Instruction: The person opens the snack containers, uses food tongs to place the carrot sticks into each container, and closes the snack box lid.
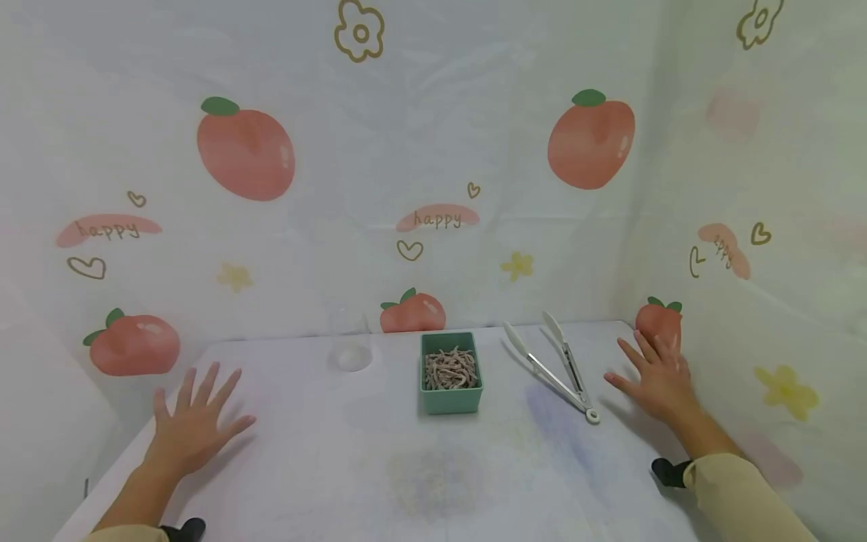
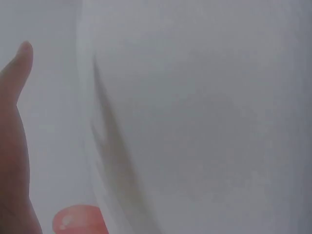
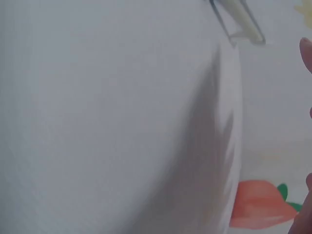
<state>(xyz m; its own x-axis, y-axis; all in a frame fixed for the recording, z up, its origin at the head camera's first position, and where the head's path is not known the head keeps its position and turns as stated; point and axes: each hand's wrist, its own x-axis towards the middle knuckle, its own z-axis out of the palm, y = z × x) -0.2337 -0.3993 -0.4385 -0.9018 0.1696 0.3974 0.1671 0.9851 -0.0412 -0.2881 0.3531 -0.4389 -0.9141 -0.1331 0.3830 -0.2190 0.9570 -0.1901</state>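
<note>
In the head view my left hand (image 1: 190, 433) is spread with straight fingers over the table's left side, holding nothing. My right hand (image 1: 657, 380), fingers also spread and grasping nothing, is at the right side near the wall sheet. Closest to it lies a pair of tongs (image 1: 552, 373), arms apart, with its hinged ring end toward me. A green rectangular box (image 1: 452, 401) at the table's middle holds a heap of thin brownish-grey twisted strips (image 1: 450, 369). Left of the box stands a clear cup (image 1: 352, 354). In the left wrist view, part of my left hand (image 2: 14, 146) shows.
The white table (image 1: 305, 467) has faint stains near its front and right. A white sheet (image 1: 474, 135) printed with peaches, hearts and flowers hangs behind it and along the sides. Dark straps with black pieces (image 1: 670, 473) sit at both wrists.
</note>
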